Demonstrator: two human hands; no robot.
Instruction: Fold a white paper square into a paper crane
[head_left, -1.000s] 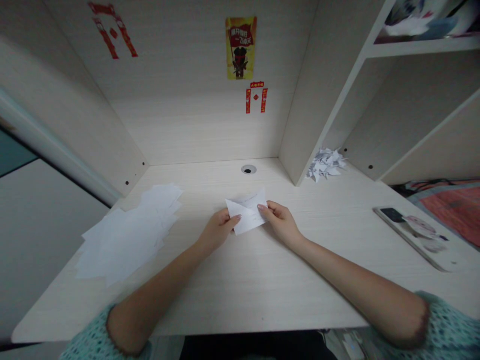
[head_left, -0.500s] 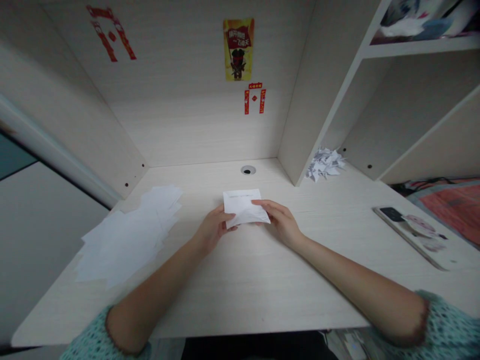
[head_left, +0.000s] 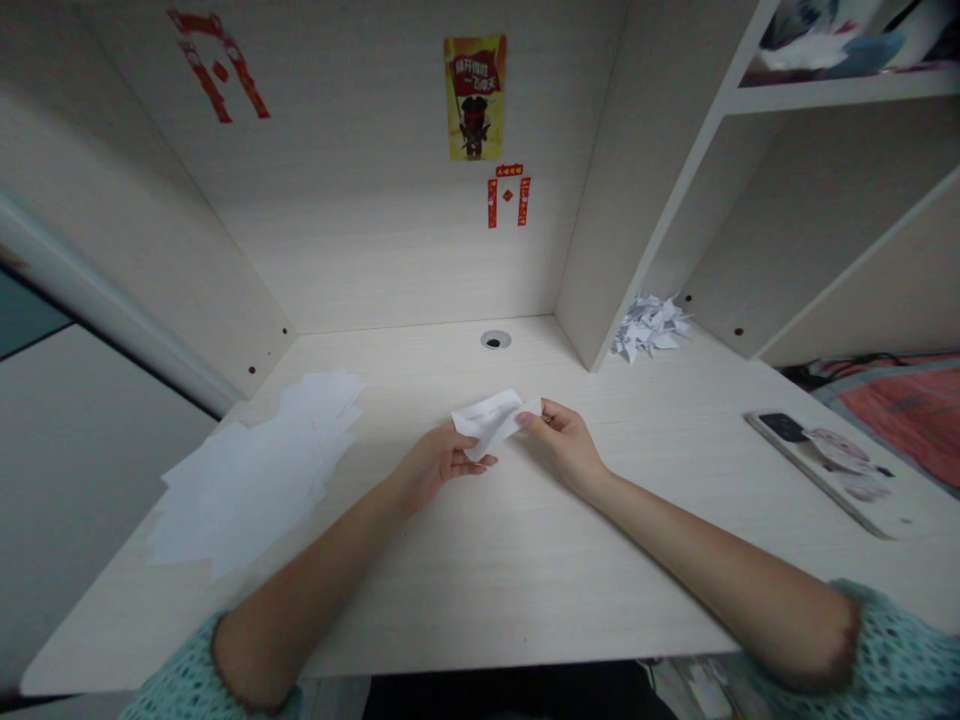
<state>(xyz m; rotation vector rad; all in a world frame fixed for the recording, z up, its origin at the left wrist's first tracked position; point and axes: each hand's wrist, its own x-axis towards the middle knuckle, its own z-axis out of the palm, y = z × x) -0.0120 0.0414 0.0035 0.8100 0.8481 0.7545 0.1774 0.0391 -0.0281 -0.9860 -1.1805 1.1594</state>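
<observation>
A small white sheet of paper [head_left: 493, 418] is held just above the desk, bent, with its right part folded over. My left hand [head_left: 442, 463] grips its lower left edge, thumb on top and fingers beneath. At the right end, my right hand [head_left: 561, 436] pinches the paper between thumb and fingers. Several white sheets [head_left: 255, 470] lie in a spread, overlapping pile on the desk to the left. Small folded white paper pieces [head_left: 650, 327] are heaped at the back right, beside the upright panel.
A phone [head_left: 840, 475] lies on the right of the desk [head_left: 480, 600], near a red cloth [head_left: 907, 410]. Behind the hands is a round cable hole [head_left: 496, 341]. An upright panel [head_left: 637, 200] stands at the back right.
The paper was flatter, facing up; now its right part is bent over toward the left. My right hand has shifted its grip to the paper's right end, with the thumb on top.
</observation>
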